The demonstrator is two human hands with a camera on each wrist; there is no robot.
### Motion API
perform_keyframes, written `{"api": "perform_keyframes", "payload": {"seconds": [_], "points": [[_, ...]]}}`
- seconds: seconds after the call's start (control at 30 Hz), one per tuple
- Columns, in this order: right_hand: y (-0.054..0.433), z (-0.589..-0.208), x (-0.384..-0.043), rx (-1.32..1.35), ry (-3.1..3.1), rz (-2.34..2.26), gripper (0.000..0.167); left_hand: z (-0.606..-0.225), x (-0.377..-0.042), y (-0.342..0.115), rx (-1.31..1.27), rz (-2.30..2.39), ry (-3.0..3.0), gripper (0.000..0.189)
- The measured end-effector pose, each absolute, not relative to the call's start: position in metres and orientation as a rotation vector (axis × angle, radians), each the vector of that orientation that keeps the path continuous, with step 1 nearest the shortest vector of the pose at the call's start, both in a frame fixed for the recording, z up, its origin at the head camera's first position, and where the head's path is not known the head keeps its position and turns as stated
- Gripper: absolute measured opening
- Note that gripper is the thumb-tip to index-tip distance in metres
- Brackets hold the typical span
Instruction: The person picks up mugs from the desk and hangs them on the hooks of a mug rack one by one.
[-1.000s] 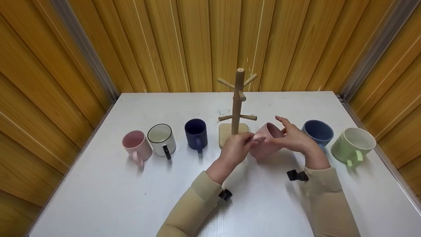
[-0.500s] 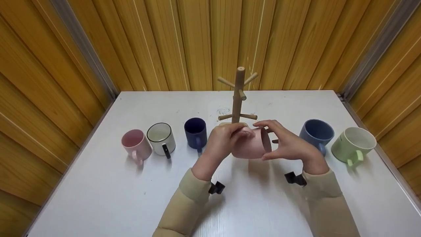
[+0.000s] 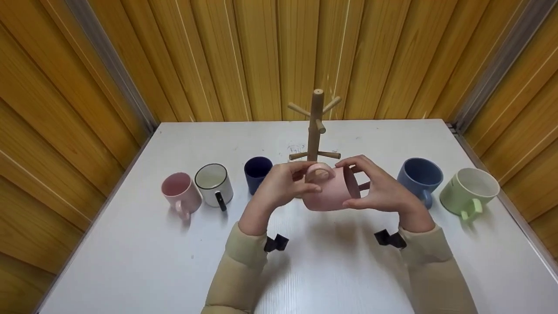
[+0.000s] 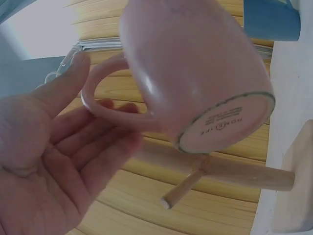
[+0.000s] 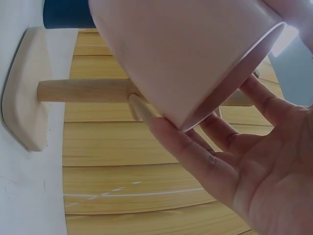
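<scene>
A pink mug is tipped on its side above the table, its mouth toward my right hand and its handle on top. My right hand grips it by the rim, with the thumb below and fingers over the top, as the right wrist view also shows. Beside the handle is my left hand, its fingers fairly straight near and behind the loop and its thumb apart from them. The mug's printed base faces the left wrist camera. Behind both hands stands a wooden mug tree; its base is mostly hidden in the head view.
On the left of the white table stand another pink mug, a white mug with a black rim and a dark blue mug. A blue mug and a green mug stand on the right.
The pink mug has moved left and turned onto its side. My left hand has let go of the handle and drawn back left; my right hand has taken hold of the rim.
</scene>
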State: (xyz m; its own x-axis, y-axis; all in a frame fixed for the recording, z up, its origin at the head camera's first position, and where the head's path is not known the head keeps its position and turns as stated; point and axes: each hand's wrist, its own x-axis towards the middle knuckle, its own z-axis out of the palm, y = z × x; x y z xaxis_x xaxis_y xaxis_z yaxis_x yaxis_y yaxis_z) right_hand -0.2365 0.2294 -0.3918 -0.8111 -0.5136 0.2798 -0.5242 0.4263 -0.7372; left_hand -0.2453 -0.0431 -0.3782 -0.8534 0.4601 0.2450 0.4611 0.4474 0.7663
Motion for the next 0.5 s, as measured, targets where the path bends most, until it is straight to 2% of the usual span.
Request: {"api": "perform_keyframes", "payload": {"seconds": [0.1, 0.23, 0.37, 0.5], "points": [[0.225, -0.392, -0.235, 0.938, -2.606, 1.423, 0.075, -0.379, -0.249, -0.052, -0.925, -1.278, -2.878, 0.059], [0.214, -0.393, -0.234, 0.892, -2.549, 1.472, 0.075, -0.380, -0.253, -0.060, -0.953, -1.201, -3.005, 0.050], [0.199, -0.401, -0.236, 0.798, -2.508, 1.505, 0.076, -0.380, -0.260, -0.070, -0.868, -1.269, -3.038, 0.043], [0.181, -0.412, -0.240, 0.635, -2.496, 1.544, 0.078, -0.383, -0.266, -0.079, -0.708, -1.339, -3.060, 0.049]]}}
